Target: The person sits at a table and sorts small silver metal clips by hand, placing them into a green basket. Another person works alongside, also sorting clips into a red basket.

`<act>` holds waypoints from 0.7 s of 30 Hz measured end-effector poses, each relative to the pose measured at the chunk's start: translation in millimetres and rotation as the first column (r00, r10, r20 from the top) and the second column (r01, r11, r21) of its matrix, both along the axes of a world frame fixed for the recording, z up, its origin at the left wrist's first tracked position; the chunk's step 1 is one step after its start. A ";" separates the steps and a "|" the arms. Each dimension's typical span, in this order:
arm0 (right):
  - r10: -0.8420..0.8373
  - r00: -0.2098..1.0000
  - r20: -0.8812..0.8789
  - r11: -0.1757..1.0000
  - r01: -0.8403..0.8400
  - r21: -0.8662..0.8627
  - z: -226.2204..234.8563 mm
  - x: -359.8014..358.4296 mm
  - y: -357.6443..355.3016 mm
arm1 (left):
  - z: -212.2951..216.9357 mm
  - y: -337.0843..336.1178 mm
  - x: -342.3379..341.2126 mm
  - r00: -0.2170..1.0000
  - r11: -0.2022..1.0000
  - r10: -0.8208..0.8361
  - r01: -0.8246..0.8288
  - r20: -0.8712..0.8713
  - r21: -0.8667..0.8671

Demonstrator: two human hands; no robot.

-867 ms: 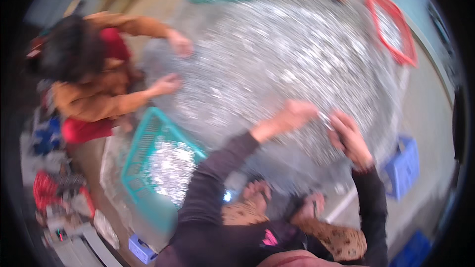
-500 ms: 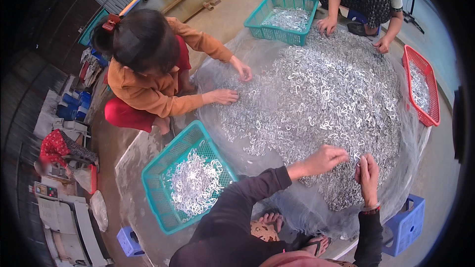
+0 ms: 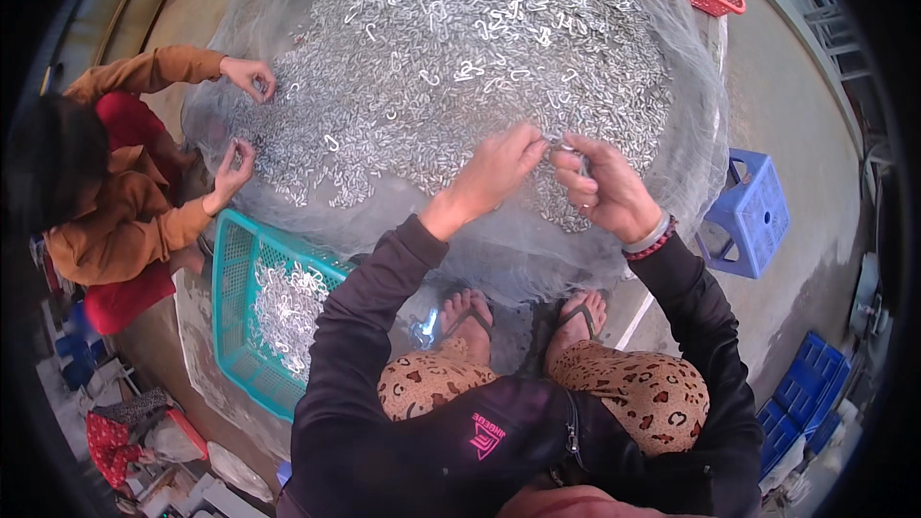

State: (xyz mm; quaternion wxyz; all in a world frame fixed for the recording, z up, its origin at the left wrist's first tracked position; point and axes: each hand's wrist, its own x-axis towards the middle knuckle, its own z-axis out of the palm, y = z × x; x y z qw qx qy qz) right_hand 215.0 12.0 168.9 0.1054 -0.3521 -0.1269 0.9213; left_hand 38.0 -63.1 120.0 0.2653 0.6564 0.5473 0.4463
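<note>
Since the earlier look, the wearer's view had swung downward, bringing the lap and sandalled feet more fully into sight, and the co-worker on the left had lifted both hands from the edge of the heap.

From where I stood, that co-worker (image 3: 134,216) in orange sleeves crouched at the far left, fingers bent toward the thumbs; whether they pinched anything I couldn't tell. Next came the green basket (image 3: 254,388), partly filled with small silvery metal pieces, just beside the wearer's left sleeve. The heap of pieces (image 3: 451,48) spread beyond it on a pale mesh sheet (image 3: 470,264).

Over the heap's near edge, the wearer's left hand (image 3: 489,175) had its thumb and fingertips drawn narrow, close against a small metal piece (image 3: 554,140); I couldn't tell if they gripped it. The piece sat between the two hands' fingertips, held in the right hand (image 3: 616,190), whose thumb and forefinger were pinched and other fingers curled in. Farther right stood a blue stool (image 3: 763,211), off the sheet.
</note>
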 end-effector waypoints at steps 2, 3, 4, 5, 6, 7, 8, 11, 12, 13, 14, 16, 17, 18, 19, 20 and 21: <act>0.005 0.995 0.099 0.993 -0.017 0.119 0.1 -3.9 -5.2 | -7.4 0.0 -3.2 0.998 0.999 -0.031 0.033 -0.058 0.034; -0.003 0.987 0.158 0.980 -0.029 0.195 -0.3 -4.6 -6.2 | -11.3 1.9 -8.0 0.992 0.997 -0.059 0.064 -0.108 0.044; 0.000 0.977 0.215 0.962 -0.058 0.265 -2.0 -5.3 -8.7 | -15.3 1.5 -12.1 0.984 0.997 -0.073 0.076 -0.162 0.011; 0.048 0.955 0.292 0.945 -0.138 0.296 -3.5 -4.3 -6.2 | -18.6 2.1 -16.5 0.982 0.991 -0.098 0.111 -0.159 0.077; 0.066 0.960 0.271 0.940 -0.151 0.307 -6.0 -1.9 -5.9 | -21.4 0.6 -17.6 0.980 0.987 -0.132 0.144 -0.148 0.076; 0.094 0.958 0.270 0.932 -0.180 0.314 -8.5 -0.1 -3.0 | -22.9 0.2 -19.3 0.983 0.987 -0.129 0.141 -0.133 0.078; 0.101 0.961 0.257 0.919 -0.189 0.345 -10.8 2.4 -0.5 | -23.3 -0.7 -17.9 0.984 0.988 -0.125 0.135 -0.124 0.070; 0.123 0.964 0.235 0.896 -0.210 0.391 -15.9 0.8 -3.2 | -16.2 -1.4 -6.8 0.965 0.950 -0.064 0.136 0.253 -0.280; 0.115 0.967 0.227 0.891 -0.202 0.407 -15.6 -1.9 -5.9 | -12.4 -0.6 -2.6 0.935 0.931 -0.024 0.149 0.353 -0.332; 0.058 0.986 0.155 0.928 -0.110 0.355 -14.9 -5.7 -7.9 | -9.1 1.1 2.3 0.940 0.944 0.009 0.105 0.342 -0.312; 0.036 0.992 0.122 0.942 -0.074 0.326 -13.7 -9.3 -10.0 | -6.6 2.8 4.9 0.967 0.959 0.000 0.072 0.255 -0.273; -0.033 0.990 0.140 0.967 -0.004 0.256 -10.6 -12.3 -10.7 | -6.4 5.6 5.7 0.998 0.998 0.003 0.001 0.060 -0.062; -0.023 0.979 0.202 0.954 -0.039 0.299 -10.8 -11.5 -10.8 | -8.6 5.9 2.9 0.999 0.996 -0.036 0.033 -0.039 -0.080; 0.034 0.982 0.184 0.940 -0.094 0.328 -12.2 -8.2 -8.1 | -12.6 5.8 -0.6 0.990 0.996 -0.082 0.084 -0.115 0.010; 0.080 0.968 0.236 0.931 -0.157 0.328 -14.1 -1.9 -5.1 | -17.4 3.4 -6.3 0.970 0.986 -0.142 0.155 -0.199 0.054; 0.106 0.955 0.276 0.920 -0.200 0.338 -17.1 6.0 -2.3 | -22.3 -0.2 -12.0 0.939 0.969 -0.200 0.232 -0.281 0.088; 0.163 0.955 0.248 0.910 -0.242 0.337 -22.3 11.6 -0.9 | -27.9 -2.6 -15.8 0.925 0.965 -0.215 0.251 -0.314 0.080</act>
